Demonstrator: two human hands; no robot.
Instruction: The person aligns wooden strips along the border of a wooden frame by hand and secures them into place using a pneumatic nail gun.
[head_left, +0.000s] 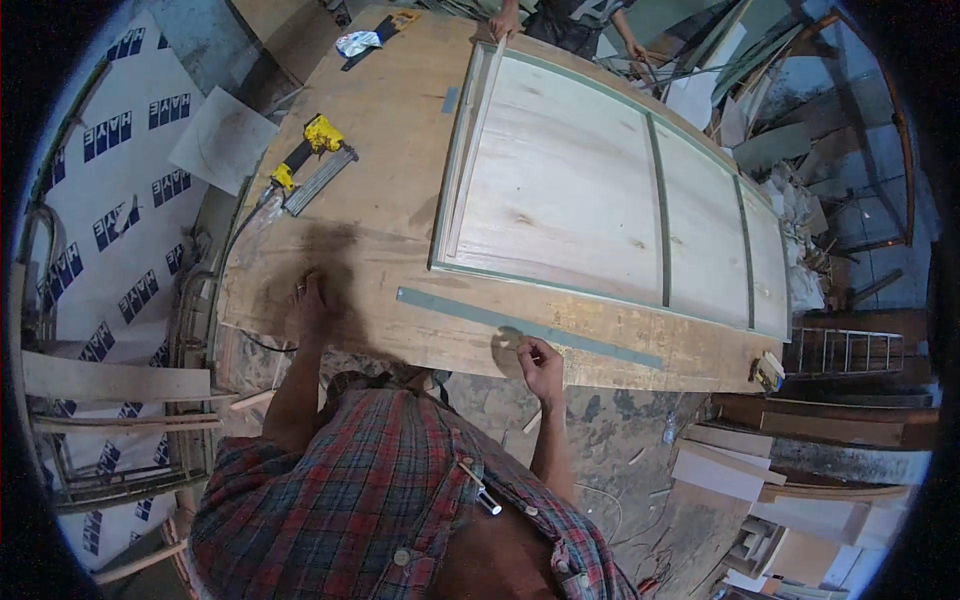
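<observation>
My left hand (pixel 310 300) is over the near left part of the wooden worktable (pixel 370 230), its fingers apart and holding nothing that I can see. My right hand (pixel 541 368) is at the table's near edge with its fingers curled together; whatever may be between them is too small to make out. Just beyond it lies a long grey-green strip (pixel 530 328). A large framed panel (pixel 570 170), pale wood with green-edged bars across it, rests farther back. Along its left end runs a narrow pale strip (pixel 474 150), with a co-worker's hand (pixel 505 20) at the far end.
A yellow and black nail gun (pixel 318 140) with a hose lies on the left of the table. Behind it are a handsaw (pixel 372 45) and a white-blue packet (pixel 357 43). A small yellow tool (pixel 768 372) sits at the right corner. Stacked boards (pixel 820 425) stand at the right.
</observation>
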